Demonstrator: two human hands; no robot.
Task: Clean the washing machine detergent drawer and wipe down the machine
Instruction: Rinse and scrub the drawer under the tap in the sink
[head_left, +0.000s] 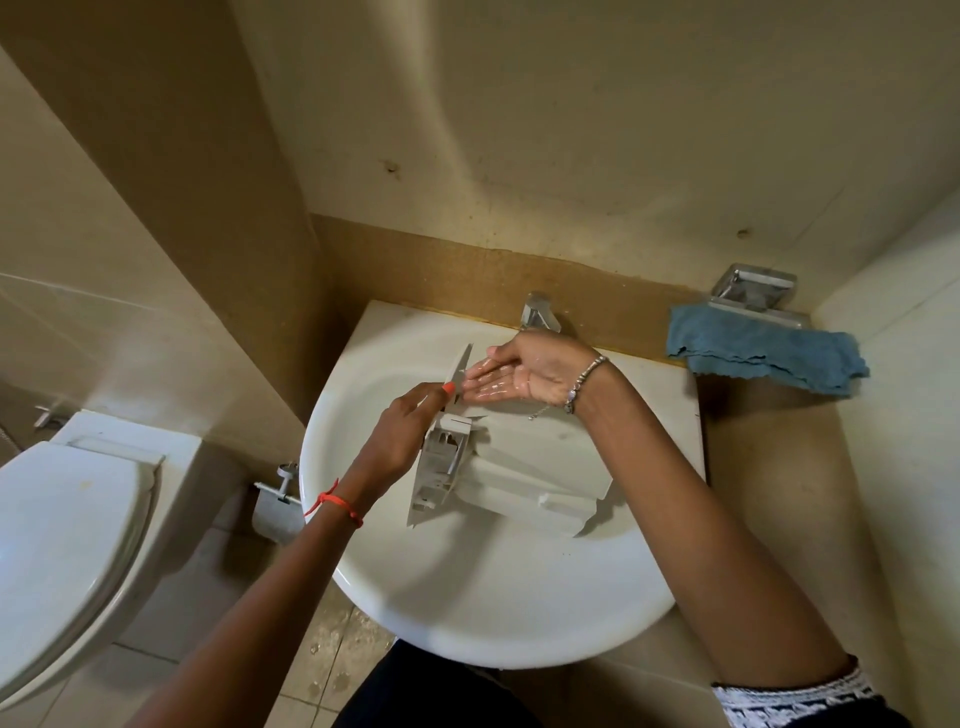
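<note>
The white detergent drawer (524, 475) lies on its side in the white sink (467, 597), its front panel turned to the left. My left hand (402, 434) grips that front panel near its upper end, thumb on the edge. Under the chrome tap (540, 312) my right hand (519, 374) is held palm up with straight, wet fingers, right beside the panel's top. A blue cloth (763, 353) hangs on the right, apart from both hands.
A chrome holder (756, 291) on the wall carries the cloth. A white toilet (67, 530) stands at the left, with a paper holder (278, 499) between it and the sink. Beige tiled walls close in at the back and right.
</note>
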